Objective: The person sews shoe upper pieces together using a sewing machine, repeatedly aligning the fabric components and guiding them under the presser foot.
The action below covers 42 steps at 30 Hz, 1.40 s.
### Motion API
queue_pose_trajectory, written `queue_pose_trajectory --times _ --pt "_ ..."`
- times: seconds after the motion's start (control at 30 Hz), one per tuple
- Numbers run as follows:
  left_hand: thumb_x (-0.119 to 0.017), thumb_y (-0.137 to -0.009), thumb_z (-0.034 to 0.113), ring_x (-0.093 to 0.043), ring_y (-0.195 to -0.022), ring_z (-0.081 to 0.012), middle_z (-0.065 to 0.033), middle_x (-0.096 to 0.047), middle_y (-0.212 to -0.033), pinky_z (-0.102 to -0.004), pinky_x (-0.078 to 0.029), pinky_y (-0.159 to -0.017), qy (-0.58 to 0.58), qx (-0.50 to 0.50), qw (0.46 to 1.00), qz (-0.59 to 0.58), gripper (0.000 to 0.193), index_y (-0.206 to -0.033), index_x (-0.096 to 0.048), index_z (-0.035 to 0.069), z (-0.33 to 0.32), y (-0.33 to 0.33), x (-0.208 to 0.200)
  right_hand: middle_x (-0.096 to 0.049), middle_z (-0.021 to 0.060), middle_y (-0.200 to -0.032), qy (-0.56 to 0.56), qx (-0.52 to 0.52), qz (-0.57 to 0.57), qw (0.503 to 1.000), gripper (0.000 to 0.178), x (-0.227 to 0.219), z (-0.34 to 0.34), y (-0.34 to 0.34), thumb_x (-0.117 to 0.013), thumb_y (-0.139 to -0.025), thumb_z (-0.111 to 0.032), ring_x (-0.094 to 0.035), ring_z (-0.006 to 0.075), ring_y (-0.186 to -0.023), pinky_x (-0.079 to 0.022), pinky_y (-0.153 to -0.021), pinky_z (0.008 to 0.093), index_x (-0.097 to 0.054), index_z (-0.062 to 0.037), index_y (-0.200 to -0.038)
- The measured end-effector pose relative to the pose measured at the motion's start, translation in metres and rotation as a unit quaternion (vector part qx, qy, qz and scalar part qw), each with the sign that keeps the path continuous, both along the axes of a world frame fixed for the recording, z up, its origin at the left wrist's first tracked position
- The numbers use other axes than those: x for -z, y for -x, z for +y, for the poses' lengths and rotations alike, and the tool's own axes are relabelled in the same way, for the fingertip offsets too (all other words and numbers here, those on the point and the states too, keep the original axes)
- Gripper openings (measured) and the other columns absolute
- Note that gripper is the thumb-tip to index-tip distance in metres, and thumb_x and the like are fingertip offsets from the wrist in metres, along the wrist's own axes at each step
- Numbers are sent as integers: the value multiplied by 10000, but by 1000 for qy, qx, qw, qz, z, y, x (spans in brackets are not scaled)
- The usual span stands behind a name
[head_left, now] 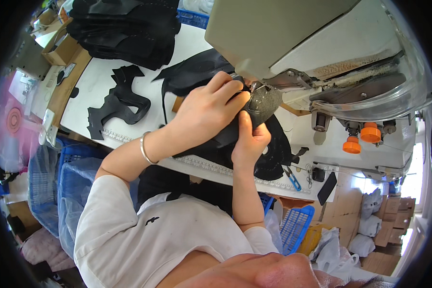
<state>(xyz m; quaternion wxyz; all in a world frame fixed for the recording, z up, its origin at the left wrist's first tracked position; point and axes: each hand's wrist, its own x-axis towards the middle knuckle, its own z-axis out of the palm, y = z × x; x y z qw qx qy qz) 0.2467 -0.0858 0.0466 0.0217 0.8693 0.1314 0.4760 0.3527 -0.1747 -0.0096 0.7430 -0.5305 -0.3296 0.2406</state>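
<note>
Holding a grey mesh piece (269, 105) just under the sewing machine (273, 36).
Pinching its nine-o'clock edge with the bunched fingers of the left hand (211, 101), its seven-o'clock edge with the nearly closed right hand (250, 141), presumably to steady and turn it. With a black cut-out (124, 96) at nine o'clock on the desk (192, 41), probably to leave working room.

Both hands (210, 108) meet closely, fingers (229, 89) curled, elbows (109, 165) bent.

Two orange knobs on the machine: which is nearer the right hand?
The lower-left orange knob in the picture; the upper-right orange knob sits higher and farther from the right hand.
</note>
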Motion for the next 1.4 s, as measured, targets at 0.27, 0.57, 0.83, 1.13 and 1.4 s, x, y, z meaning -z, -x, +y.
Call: queue_pose_trajectory --times 0.27,0.57,0.83,1.13,1.4 --pt "-693 -659 37 -603 -892 -227 -69 -600 -980 -293 -540 -628 3 -69 997 22 323 -979 -672 -1 -14 -5 2 -574 -44 -756 28 51 -38 998 124 -6 0 -12 -653 -931 -89 -451 3 -650 -330 -558 188 -637 5 -851" --pt "-673 -636 -83 -535 -775 -220 -7 -731 -1035 -292 -508 -670 103 100 987 76 370 -974 -752 48 22 30 -11 -489 -104 -628 82 37 -115 989 218 -23 -5 -33 -699 -900 -128 -360 -16 -571 -251 -496 196 -611 -30 -727" --pt "-661 -637 -77 -542 -702 -176 4 -732 -1043 -269 -488 -516 -21 125 990 64 366 -959 -754 71 33 23 -10 -441 -98 -597 102 15 -142 984 313 -44 -4 -52 -728 -876 -146 -322 9 -555 -224 -507 220 -553 -38 -640" --pt "-692 -652 72 -553 -696 -161 -14 -713 -1018 -268 -490 -539 -111 132 985 19 286 -936 -729 73 39 15 6 -422 -111 -610 131 -6 -221 966 394 -47 3 -82 -720 -889 -153 -322 6 -570 -221 -500 219 -502 -78 -570" --pt "-713 -679 68 -621 -1100 -277 -85 -617 -1214 -352 -567 -852 -111 125 985 49 418 -1090 -674 9 26 25 18 -453 -82 -653 62 48 -165 983 138 -15 -55 -69 -648 -936 -135 -338 -6 -573 -241 -527 175 -566 -36 -986"
